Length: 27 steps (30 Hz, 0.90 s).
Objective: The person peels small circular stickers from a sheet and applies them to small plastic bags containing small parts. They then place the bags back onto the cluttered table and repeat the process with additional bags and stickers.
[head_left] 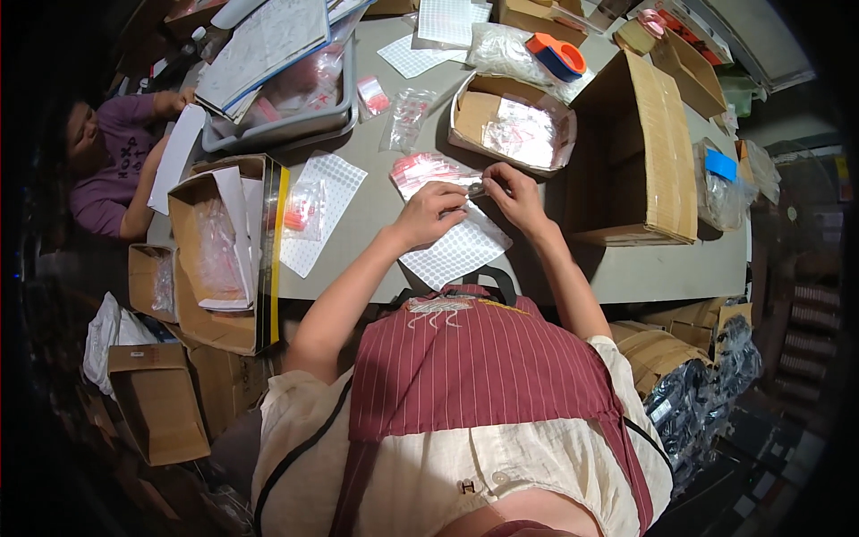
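Note:
My two hands meet over a white sheet of round grey stickers [456, 249] near the table's front edge. The fingers of my right hand [519, 201] are pinched on a small dark piece [474, 190], too small to name. My left hand [429, 217] is curled beside it, fingertips close to that piece; what it grips is hidden. Just beyond my hands lies a stack of clear zip bags with red bands [425, 170], partly covered by my left hand and overlapping the sticker sheet.
A low carton of clear bags [573, 148] and a large open carton [667, 152] stand right. Left are another sticker sheet [344, 179], a grey bin [344, 116] and an open carton [192, 295]. Orange and blue tape rolls [564, 58] lie behind. A person in purple [121, 134] works left.

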{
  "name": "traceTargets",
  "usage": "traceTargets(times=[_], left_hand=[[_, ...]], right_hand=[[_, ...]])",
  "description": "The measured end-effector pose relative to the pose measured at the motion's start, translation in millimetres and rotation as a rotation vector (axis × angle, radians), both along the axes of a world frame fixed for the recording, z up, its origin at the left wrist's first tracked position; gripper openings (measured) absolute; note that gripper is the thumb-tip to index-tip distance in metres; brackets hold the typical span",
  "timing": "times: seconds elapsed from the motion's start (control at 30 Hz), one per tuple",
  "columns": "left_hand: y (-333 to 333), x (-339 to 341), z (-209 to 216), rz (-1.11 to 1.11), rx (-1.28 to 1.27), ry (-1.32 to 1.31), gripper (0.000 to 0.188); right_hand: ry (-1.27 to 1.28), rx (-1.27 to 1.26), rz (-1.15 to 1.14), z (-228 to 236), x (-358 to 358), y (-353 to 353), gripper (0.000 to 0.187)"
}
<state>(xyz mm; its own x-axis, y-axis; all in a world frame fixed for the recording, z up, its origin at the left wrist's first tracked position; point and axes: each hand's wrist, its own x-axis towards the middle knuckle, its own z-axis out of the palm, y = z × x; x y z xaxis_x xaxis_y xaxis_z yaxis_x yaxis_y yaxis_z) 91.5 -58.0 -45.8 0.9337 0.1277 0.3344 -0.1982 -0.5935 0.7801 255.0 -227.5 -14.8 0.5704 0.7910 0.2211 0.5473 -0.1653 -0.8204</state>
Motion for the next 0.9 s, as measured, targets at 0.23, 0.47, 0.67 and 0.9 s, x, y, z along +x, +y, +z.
traceTargets(times=[0.23, 0.47, 0.67, 0.9], left_hand=[[6.0, 3.1, 4.6, -0.047, 0.043, -0.097, 0.017], [-0.8, 5.8, 4.8, -0.096, 0.173, 0.025, 0.020], [0.2, 2.8, 7.6, -0.125, 0.200, -0.045, 0.016], [-0.2, 2.3, 8.4, -0.174, 0.191, -0.023, 0.020]], right_hand=[[0.576, 0.191, -0.186, -26.1, -20.7, -9.1, 0.012], [0.862, 0.248, -0.206, -27.5, -22.2, -6.0, 0.009], [1.064, 0.169, -0.242, -9.6, -11.0, -3.7, 0.008], [1.104, 0.106, -0.208, -7.2, -1.8, -7.4, 0.009]])
